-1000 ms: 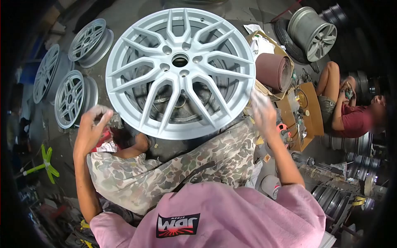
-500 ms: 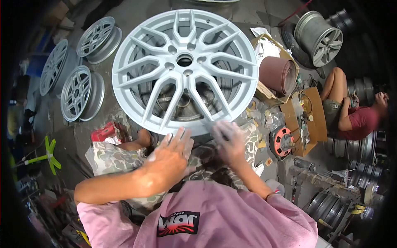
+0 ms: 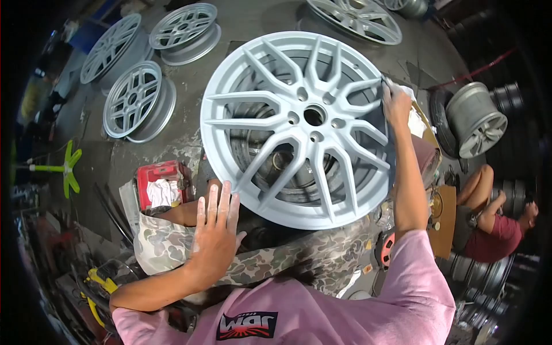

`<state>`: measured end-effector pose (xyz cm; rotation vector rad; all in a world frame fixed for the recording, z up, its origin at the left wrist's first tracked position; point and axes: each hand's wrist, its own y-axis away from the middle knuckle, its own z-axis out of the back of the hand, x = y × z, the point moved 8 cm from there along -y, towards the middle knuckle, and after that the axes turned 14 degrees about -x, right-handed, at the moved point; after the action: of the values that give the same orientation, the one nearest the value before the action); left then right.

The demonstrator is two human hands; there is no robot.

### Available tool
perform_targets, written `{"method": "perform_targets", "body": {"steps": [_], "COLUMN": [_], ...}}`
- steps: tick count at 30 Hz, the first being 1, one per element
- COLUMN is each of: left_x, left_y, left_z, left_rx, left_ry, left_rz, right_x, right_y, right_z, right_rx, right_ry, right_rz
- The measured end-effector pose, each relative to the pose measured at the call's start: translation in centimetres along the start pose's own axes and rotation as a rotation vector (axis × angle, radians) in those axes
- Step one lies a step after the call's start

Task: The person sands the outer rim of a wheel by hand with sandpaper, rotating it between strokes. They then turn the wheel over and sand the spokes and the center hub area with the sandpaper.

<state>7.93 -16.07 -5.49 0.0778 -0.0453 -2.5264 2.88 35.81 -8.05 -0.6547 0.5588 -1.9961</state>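
Note:
A large pale grey multi-spoke alloy wheel (image 3: 313,144) lies face up in front of my knees, on top of a darker wheel (image 3: 276,167) that shows between its spokes. My left hand (image 3: 215,233), dusty at the fingers, is open with its fingertips at the rim's lower left edge. Stretched out to the upper right, my right hand (image 3: 397,103) is closed at the outer rim. A thin dark grey piece (image 3: 384,83) shows at its fingertips, against the rim; its underside is hidden.
Several spoked wheels (image 3: 133,98) stand at left, and a silver wheel (image 3: 362,20) lies at the back. A red box (image 3: 158,172) holds white cloth. At right are a brown roll (image 3: 425,155), a cardboard box (image 3: 443,221), another wheel (image 3: 474,118) and a seated person (image 3: 494,230).
My right hand has moved from the near rim to the far right rim. My left hand has spread its fingers at the lower left. The view has shifted, placing the wheel lower and farther right.

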Motion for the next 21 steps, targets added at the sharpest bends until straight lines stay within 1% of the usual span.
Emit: {"method": "perform_targets", "body": {"steps": [1,3,5,7,9,11,13,15,17,19,21], "left_x": [0.0,-0.1,0.2,0.4,0.6,0.9,0.8,0.6,0.3,-0.1,-1.3], "left_y": [-0.2,-0.5,-0.7,-1.1,-1.6,-1.8,-1.9,-2.0,-1.8,-1.4,-0.5], "left_z": [-0.1,-0.2,-0.7,-0.1,0.3,0.4,0.4,0.1,-0.4,-0.8,-0.9], "left_rx": [0.004,0.028,0.051,0.050,0.054,0.055,0.065,0.078,0.101,0.102,0.144], "left_ry": [0.001,-0.032,-0.015,0.021,0.012,0.001,-0.006,-0.048,-0.095,-0.218,-0.257], "left_rz": [0.017,0.019,0.027,0.074,0.099,0.126,0.134,0.128,0.117,0.094,0.069], "right_x": [1.2,5.6,11.0,15.2,21.1,27.2,33.6,38.4,41.7,42.9,40.6], "right_y": [-2.0,-5.4,-7.4,-8.9,-8.7,-6.9,-3.2,1.3,6.1,12.5,15.9], "right_z": [-2.2,-5.8,-8.9,-13.1,-14.1,-15.4,-12.8,-10.7,-7.9,-7.5,-0.3], "right_rx": [-0.019,-0.044,-0.098,-0.017,0.119,0.087,-0.011,-0.018,0.111,0.116,-0.265], "right_ry": [-0.041,-0.033,-0.183,-0.168,-0.135,-0.306,-0.595,-0.725,-0.790,-0.710,-0.795], "right_rz": [0.090,0.202,0.322,0.307,0.285,0.415,0.600,0.634,0.670,0.844,0.892]}}
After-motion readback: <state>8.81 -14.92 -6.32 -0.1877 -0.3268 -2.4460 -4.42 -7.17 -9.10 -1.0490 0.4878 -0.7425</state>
